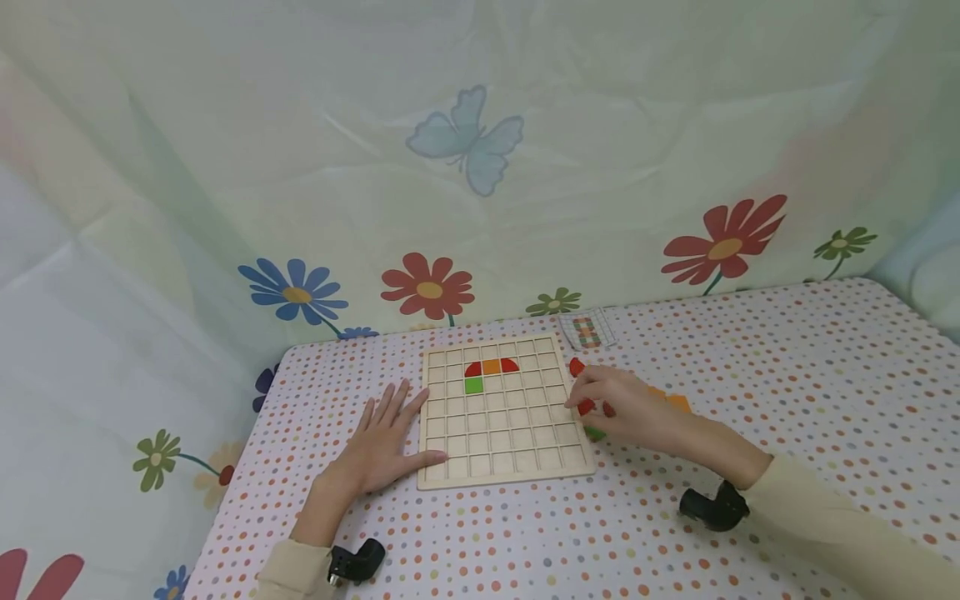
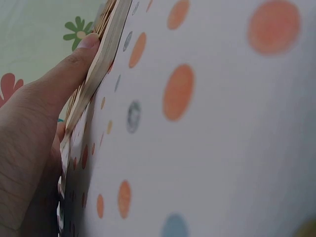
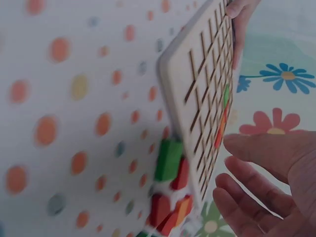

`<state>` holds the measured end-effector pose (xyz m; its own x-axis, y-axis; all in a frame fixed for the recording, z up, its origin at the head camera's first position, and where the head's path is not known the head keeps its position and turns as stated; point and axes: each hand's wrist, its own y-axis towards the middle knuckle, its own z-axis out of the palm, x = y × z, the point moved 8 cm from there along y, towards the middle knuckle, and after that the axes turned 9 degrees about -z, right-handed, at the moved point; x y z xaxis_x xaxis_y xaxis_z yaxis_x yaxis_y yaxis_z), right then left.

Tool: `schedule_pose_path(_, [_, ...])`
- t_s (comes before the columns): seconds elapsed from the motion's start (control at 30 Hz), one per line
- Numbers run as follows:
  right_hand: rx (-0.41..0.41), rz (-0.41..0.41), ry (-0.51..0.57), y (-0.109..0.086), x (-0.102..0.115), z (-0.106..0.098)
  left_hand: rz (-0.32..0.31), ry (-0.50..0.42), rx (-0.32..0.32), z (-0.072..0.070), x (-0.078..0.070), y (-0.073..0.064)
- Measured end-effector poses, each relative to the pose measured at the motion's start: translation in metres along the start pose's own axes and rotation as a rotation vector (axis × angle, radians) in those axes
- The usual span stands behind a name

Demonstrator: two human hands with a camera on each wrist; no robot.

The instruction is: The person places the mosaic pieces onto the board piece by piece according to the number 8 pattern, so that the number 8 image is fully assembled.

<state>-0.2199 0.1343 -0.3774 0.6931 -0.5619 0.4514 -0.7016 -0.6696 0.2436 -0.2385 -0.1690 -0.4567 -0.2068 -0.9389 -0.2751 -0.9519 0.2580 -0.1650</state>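
Observation:
A pale wooden grid board (image 1: 495, 433) lies on the table. In its upper cells sit an orange square (image 1: 491, 367) with a red rounded piece (image 1: 510, 365) on each side, and a green square (image 1: 474, 385) below the left one. My left hand (image 1: 382, 446) rests at the board's left edge, fingers spread, thumb on the rim. Over the right edge hovers my right hand (image 1: 618, 404), its thumb and bent fingers apart with nothing between them in the right wrist view. Loose pieces lie under and around it, among them a green block (image 3: 169, 159) and a red block (image 3: 160, 210).
Behind the board's right corner lies a card (image 1: 587, 330) with a coloured grid pattern. Loose orange pieces (image 1: 678, 402) show past the right wrist. A flowered cloth (image 1: 585, 167) hangs along the back of the dotted tabletop (image 1: 510, 542).

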Motion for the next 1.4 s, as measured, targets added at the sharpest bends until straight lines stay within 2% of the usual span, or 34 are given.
schedule_pose_path(0.27, [0.125, 0.01, -0.024, -0.012, -0.011, 0.007, -0.007, -0.003, 0.01, 0.0, 0.0, 0.0])
schedule_pose_path(0.53, [0.17, 0.022, 0.015, -0.016, -0.019, 0.011, -0.002, 0.001, 0.003, 0.0, -0.001, 0.001])
schedule_pose_path(0.8, [0.152, 0.033, 0.14, -0.016, -0.026, 0.013, -0.007, 0.015, 0.017, 0.001, 0.0, 0.002])
schedule_pose_path(1.07, [0.114, 0.018, 0.12, -0.017, -0.028, 0.012, -0.012, 0.015, 0.016, -0.001, 0.0, 0.001])
schedule_pose_path(1.3, [0.046, -0.004, 0.13, -0.021, -0.029, 0.007, -0.001, -0.004, -0.012, -0.003, -0.001, 0.0])
schedule_pose_path(1.4, [0.03, -0.001, 0.142, -0.026, -0.031, 0.005, -0.006, -0.004, 0.001, -0.002, 0.0, -0.001])
